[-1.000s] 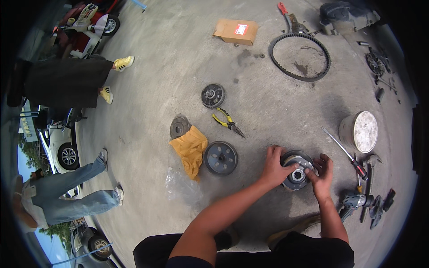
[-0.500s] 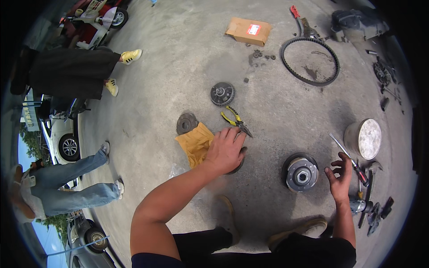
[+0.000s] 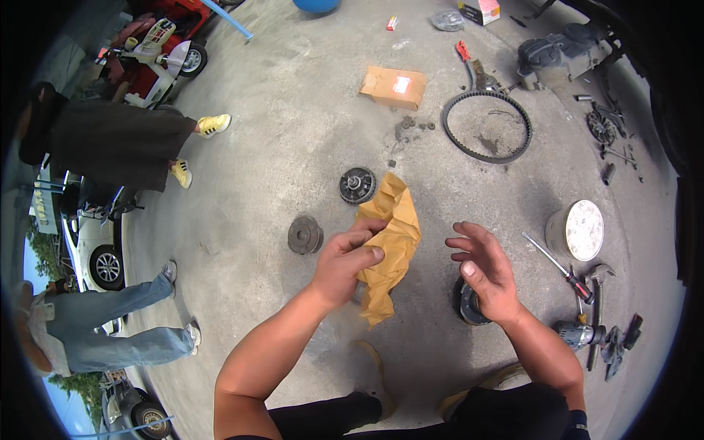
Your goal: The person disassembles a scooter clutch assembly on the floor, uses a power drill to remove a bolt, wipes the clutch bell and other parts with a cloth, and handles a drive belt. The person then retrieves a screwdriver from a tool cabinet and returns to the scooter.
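Crumpled yellow rag in left hand's grip; right hand open, seemingly empty.

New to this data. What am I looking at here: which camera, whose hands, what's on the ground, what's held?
There is no robot: a person works with bare hands, filmed by a fisheye camera worn on the head and looking down, so straight edges bend near the rim. The left hand has a yellow cloth in its grip, lifted above the concrete floor. The right hand is open and holds nothing, above a round metal part. On the floor lie two more round parts, a rubber belt, a cardboard box, a screwdriver and a white round cover. Other people stand at the left.
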Demonstrator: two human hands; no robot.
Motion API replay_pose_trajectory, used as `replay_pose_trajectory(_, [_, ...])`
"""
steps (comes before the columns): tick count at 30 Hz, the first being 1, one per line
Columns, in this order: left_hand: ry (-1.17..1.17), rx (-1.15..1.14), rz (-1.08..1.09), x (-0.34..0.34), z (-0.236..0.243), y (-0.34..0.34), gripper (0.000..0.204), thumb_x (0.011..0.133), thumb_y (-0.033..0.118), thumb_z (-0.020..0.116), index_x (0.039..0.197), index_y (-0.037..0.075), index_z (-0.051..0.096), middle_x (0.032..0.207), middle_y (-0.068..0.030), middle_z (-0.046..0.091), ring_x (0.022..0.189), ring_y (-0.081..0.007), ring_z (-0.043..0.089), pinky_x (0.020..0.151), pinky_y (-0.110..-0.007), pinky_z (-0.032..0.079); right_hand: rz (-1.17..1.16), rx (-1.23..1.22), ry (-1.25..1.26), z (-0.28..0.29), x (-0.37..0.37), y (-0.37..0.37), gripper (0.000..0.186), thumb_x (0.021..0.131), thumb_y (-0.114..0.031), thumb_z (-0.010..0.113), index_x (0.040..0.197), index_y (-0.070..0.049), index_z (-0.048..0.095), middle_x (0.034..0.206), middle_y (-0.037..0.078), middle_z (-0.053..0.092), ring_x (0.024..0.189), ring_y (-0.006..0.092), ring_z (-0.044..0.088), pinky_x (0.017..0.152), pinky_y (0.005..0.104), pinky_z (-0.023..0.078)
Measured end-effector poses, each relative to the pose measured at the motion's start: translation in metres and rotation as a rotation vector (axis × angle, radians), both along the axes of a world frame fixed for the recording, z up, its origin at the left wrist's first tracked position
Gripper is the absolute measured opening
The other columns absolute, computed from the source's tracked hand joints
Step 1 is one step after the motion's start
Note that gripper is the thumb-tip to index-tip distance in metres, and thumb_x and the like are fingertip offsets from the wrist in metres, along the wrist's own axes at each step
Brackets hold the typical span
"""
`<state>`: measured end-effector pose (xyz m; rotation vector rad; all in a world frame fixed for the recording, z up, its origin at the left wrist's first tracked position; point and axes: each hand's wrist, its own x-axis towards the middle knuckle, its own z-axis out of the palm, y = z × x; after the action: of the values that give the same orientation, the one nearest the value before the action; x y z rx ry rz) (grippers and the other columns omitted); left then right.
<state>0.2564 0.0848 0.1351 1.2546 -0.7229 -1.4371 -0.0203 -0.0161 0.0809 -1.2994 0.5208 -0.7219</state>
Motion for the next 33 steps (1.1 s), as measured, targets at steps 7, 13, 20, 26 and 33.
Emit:
replay_pose_trajectory(7, [0.438, -0.646, 0.448, -0.154, -0.033, -0.096, 0.055, 0.117, 0.033, 0.03, 0.163, 0.004, 0.03, 0.164, -0.0121, 0.038, 0.15, -0.0253, 0.04, 0.124, -0.039, 0.031, -0.124, -0.096, -0.092, 0.04, 0.045, -0.029, 0.069, 0.115, -0.047, 0.032, 0.169, -0.005, 0.021, 0.172, 0.014, 0.026, 0.16, 0.0264, 0.022, 0.129, 0.0393, 0.018])
replay_pose_trajectory(13, [0.204, -0.428, 0.388, -0.2, -0.071, -0.126, 0.068, 0.115, 0.042, 0.03, 0.167, 0.0, 0.019, 0.174, -0.0195, 0.021, 0.16, -0.0311, 0.022, 0.128, -0.037, 0.023, 0.007, -0.338, 0.391, 0.068, 0.041, -0.071, 0.079, 0.112, -0.063, 0.027, 0.166, -0.007, 0.031, 0.166, 0.015, 0.038, 0.156, 0.0252, 0.03, 0.127, 0.0362, 0.02])
replay_pose_trajectory(20, [0.594, -0.661, 0.434, -0.16, -0.043, -0.133, 0.074, 0.115, 0.058, 0.022, 0.165, 0.003, 0.026, 0.161, -0.0119, 0.04, 0.149, -0.0238, 0.039, 0.123, -0.036, 0.032, 0.019, -0.118, 0.224, 0.086, 0.086, -0.078, 0.077, 0.113, -0.061, 0.031, 0.166, -0.006, 0.033, 0.153, 0.011, 0.051, 0.138, 0.0198, 0.047, 0.119, 0.0325, 0.034])
replay_pose_trajectory(26, [0.885, -0.685, 0.495, -0.111, -0.05, -0.117, 0.063, 0.115, 0.045, 0.036, 0.165, 0.007, 0.029, 0.162, -0.0093, 0.042, 0.148, -0.0241, 0.043, 0.122, -0.04, 0.035, -0.005, -0.575, 0.588, 0.07, 0.129, -0.062, 0.081, 0.112, -0.06, 0.029, 0.163, 0.003, 0.03, 0.169, 0.023, 0.032, 0.159, 0.0362, 0.026, 0.13, 0.0403, 0.019])
replay_pose_trajectory(33, [0.902, -0.625, 0.512, -0.112, -0.037, -0.112, 0.057, 0.116, 0.037, 0.04, 0.163, 0.006, 0.034, 0.162, -0.0074, 0.043, 0.148, -0.0229, 0.044, 0.123, -0.038, 0.034, -0.18, 0.072, 0.013, 0.084, 0.137, -0.08, 0.067, 0.116, -0.048, 0.032, 0.164, -0.001, 0.034, 0.159, 0.012, 0.047, 0.139, 0.016, 0.049, 0.119, 0.031, 0.038])
